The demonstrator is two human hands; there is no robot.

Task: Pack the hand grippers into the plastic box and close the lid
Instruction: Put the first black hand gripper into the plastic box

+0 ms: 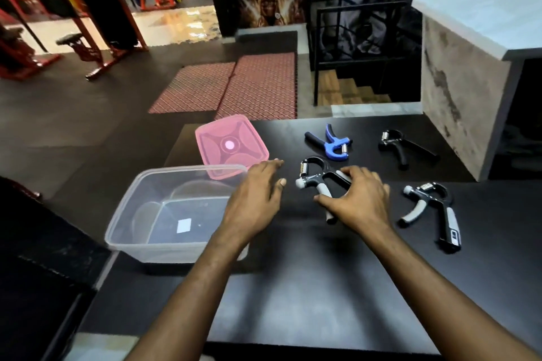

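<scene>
An empty clear plastic box (140,208) stands at the left edge of the black table (293,287), its pink lid (231,145) lying behind it. Several hand grippers lie on the table: a black and grey one (315,177) in the middle, a blue one (333,143) behind it, an all-black one (401,146) far right, and another black and grey one (437,208) near right. My right hand (356,199) rests over the middle gripper's handles, fingers curling around them. My left hand (255,193) hovers flat beside the box's right rim, holding nothing.
A pale marbled counter (469,67) rises at the table's far right corner. Beyond the table lie red patterned floor mats (234,88), a railed stairwell (352,82) and red gym machines (73,23) at the back left.
</scene>
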